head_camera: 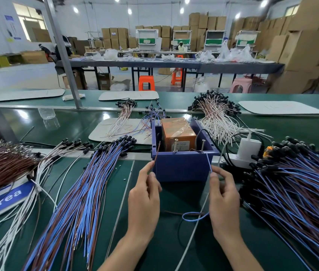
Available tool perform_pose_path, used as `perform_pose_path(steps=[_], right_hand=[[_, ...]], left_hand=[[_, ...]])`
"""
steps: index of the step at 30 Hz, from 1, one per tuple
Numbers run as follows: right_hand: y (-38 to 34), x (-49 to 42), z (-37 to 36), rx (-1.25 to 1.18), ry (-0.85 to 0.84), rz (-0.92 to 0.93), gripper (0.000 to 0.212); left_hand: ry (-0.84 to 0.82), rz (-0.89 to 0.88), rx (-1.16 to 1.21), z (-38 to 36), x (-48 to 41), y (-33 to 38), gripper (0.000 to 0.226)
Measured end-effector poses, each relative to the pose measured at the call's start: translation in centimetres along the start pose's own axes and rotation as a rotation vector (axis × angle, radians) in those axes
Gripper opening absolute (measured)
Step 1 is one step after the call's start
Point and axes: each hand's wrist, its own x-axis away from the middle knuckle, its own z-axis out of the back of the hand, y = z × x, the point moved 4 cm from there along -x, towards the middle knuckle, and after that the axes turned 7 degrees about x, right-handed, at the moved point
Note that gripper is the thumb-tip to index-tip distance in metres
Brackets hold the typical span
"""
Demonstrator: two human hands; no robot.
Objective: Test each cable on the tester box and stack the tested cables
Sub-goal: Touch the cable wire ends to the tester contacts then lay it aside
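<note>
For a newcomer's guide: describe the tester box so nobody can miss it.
On the green workbench, look between the left cable pile and the right cable pile. The tester box is the open purple box there; it alone holds an orange block.

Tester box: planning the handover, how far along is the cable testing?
Done: the large left cable pile beside the tester box, maybe tested. In hand: the left hand pinches a brown lead, the right hand a blue lead, at the box. Left: the large right cable pile, maybe untested.

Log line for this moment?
left hand: pinches brown lead | right hand: pinches blue lead | both tips at tester box | contact unclear
</note>
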Motion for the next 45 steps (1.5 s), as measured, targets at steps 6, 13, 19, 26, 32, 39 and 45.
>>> perform_pose_path(steps=[6,13,19,26,32,39,45], right_hand=[[-0.52,0.09,-0.39,0.064,0.020,0.099,0.016],[-0.44,-0.06,-0.13,0.077,0.061,0.097,0.019],[-0.32,-0.22,-0.13,0.072,0.059,0.086,0.021],[-0.20,-0.21,-0.26,0.055,0.047,0.069,0.020],[-0.21,-0.20,-0.31,0.043,0.040,0.067,0.019],[-0.09,-0.23,-0.24,0.023,0.019,0.050,0.019],[-0.15,-0.16,-0.34,-0.005,0.007,0.030,0.019]], left_hand=[[-0.021,-0.019,-0.033,-0.56,0.05,0.17,0.019],[-0.071,-0.025,-0.042,-0.81,0.15,0.03,0.017],[-0.080,-0.027,-0.029,-0.81,0.16,0.03,0.019],[-0.091,-0.017,-0.034,-0.87,0.12,-0.22,0.022],[-0.099,-0.002,-0.038,-0.86,0.11,-0.17,0.023],[-0.109,0.006,-0.034,-0.89,0.14,-0.29,0.027],[-0.114,0.008,-0.034,-0.94,0.07,-0.28,0.026]])
